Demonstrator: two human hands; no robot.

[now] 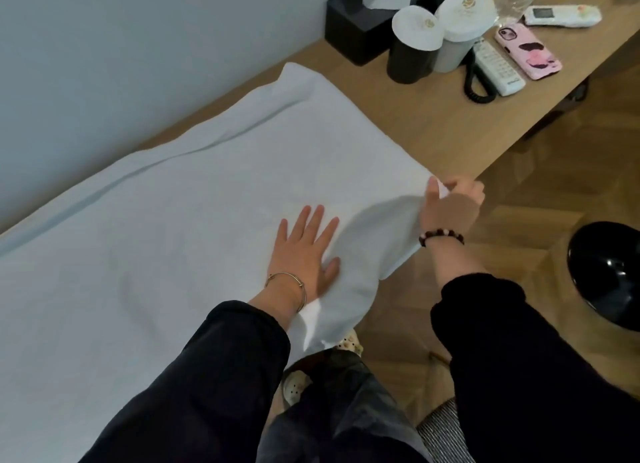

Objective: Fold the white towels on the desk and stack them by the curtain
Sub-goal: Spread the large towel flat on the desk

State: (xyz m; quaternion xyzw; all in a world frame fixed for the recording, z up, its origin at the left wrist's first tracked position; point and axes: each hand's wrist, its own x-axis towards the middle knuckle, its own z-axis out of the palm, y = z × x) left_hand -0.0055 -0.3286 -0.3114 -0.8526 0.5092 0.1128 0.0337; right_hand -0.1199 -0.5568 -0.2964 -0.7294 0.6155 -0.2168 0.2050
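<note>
While pinched at one corner by right fingers (432, 194), flat under spread left fingers (313, 222): towel (207, 203) lengthwise along desk (433, 116).

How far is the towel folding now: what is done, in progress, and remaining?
Done: the white towel lies spread over the desk. In hand: the left hand presses flat on it while the right hand pinches its corner at the desk edge. Left: no fold shows yet; no folded stack or curtain is in view.
</note>
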